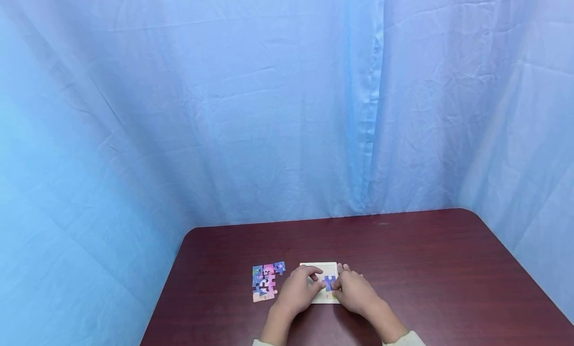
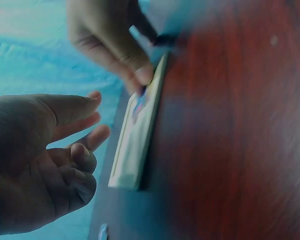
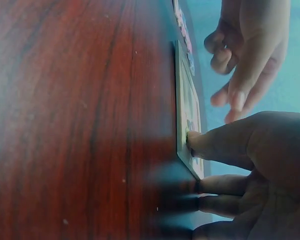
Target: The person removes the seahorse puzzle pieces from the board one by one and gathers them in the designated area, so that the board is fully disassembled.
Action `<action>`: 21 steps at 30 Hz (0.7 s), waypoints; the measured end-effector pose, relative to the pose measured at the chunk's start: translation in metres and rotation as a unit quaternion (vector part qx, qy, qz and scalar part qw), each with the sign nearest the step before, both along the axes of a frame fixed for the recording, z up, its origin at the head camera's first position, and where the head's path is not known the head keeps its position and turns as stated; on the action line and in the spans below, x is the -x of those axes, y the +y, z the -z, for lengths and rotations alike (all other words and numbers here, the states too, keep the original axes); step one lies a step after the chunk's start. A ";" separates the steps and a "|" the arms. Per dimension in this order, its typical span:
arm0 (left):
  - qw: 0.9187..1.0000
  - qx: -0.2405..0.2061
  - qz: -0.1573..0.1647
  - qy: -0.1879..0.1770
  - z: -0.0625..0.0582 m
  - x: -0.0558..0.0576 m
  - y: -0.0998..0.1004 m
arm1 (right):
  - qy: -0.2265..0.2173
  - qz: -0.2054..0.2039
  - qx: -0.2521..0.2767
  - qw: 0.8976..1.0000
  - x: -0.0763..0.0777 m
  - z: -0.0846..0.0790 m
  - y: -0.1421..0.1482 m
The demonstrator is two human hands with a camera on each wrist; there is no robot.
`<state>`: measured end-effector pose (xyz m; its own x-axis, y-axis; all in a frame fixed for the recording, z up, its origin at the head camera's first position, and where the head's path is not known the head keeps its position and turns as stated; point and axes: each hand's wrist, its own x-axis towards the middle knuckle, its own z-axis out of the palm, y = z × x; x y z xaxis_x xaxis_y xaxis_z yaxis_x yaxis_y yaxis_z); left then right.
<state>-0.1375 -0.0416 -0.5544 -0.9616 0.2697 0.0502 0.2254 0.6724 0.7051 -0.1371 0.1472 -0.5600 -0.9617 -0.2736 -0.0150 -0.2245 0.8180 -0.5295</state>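
Note:
A shallow pale puzzle tray (image 1: 318,263) lies on the table between both hands. Inside it, toward the right side, are blue-purple jigsaw puzzle pieces (image 1: 329,282) with some yellow at the near end. The right hand (image 1: 357,290) has its thumb and forefinger on a piece there, seemingly pinching it; its other fingers touch the table beyond the tray edge in the right wrist view. Over the tray's left part hovers the left hand (image 1: 297,289), fingers loosely bent and nothing between them. In the left wrist view the piece (image 2: 139,106) is partly hidden by the right fingertips.
Left of the tray, a block of joined puzzle pieces (image 1: 264,282) in pink and blue lies on the dark red-brown table (image 1: 403,256). Blue curtains (image 1: 269,112) hang behind the table and along both sides.

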 end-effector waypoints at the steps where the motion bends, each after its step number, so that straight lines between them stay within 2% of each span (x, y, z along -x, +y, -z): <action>1: 1.000 0.004 0.002 0.005 0.002 0.000 0.003 | -0.001 -0.001 0.000 1.000 0.000 -0.001 0.000; 5: 0.999 0.024 0.004 0.027 0.010 -0.001 0.015 | -0.004 -0.001 0.001 1.000 0.000 -0.003 0.000; 9: 0.999 0.028 -0.009 0.022 0.018 0.000 0.024 | -0.011 0.003 0.001 1.000 0.000 -0.005 0.000; 14: 0.999 0.012 -0.033 0.019 0.026 0.000 0.028 | -0.012 0.006 0.002 1.000 -0.001 -0.004 -0.001; 21: 0.997 -0.022 -0.055 0.043 0.030 0.000 0.026 | -0.024 0.010 -0.001 1.000 -0.001 -0.004 -0.002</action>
